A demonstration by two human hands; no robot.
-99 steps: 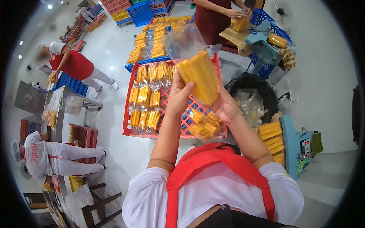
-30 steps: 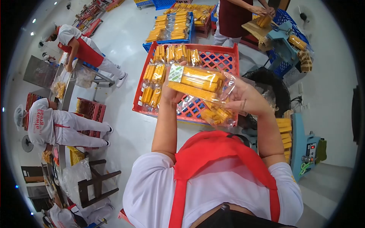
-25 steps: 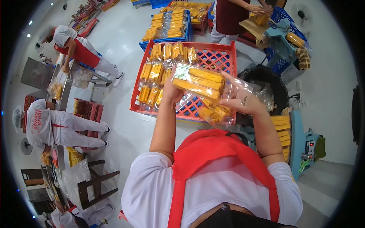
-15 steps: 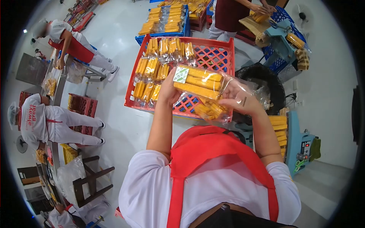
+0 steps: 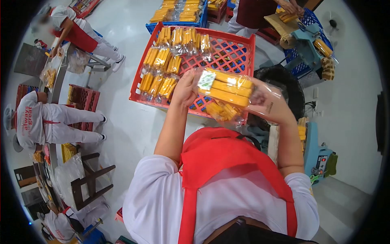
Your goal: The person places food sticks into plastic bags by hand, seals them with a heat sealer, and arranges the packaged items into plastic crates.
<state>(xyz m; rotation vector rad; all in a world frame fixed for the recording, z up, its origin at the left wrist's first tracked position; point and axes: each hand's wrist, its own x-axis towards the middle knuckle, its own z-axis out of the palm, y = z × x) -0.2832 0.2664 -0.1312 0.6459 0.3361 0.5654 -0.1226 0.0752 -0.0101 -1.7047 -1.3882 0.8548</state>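
A clear plastic bag of yellow, stick-shaped food pieces [image 5: 230, 86] with a green-and-white label is held up over the red crate [image 5: 248, 61]. My left hand [image 5: 186, 90] grips its labelled end, fingers closed at the edge. At the other end, my right hand [image 5: 271, 101] holds the loose, unfilled part of the bag; its fingers are partly hidden behind the plastic. Similar bags [image 5: 162, 59] stand in rows along the crate's left and far sides. Another bag [image 5: 223, 112] lies in its near right corner, below my hands.
A blue crate [image 5: 152, 27] of packed bags stands beyond. At right are a black bin [image 5: 298, 81], a blue-green machine [image 5: 315, 142] and another such machine [image 5: 313, 44]. A co-worker's hands [image 5: 290, 7] handle sticks there. Other people work at a left-side table [image 5: 61, 77].
The held bag has shifted slightly right in view, and my right hand has moved further behind its loose end. The crate appears a little higher in view as the camera moved.
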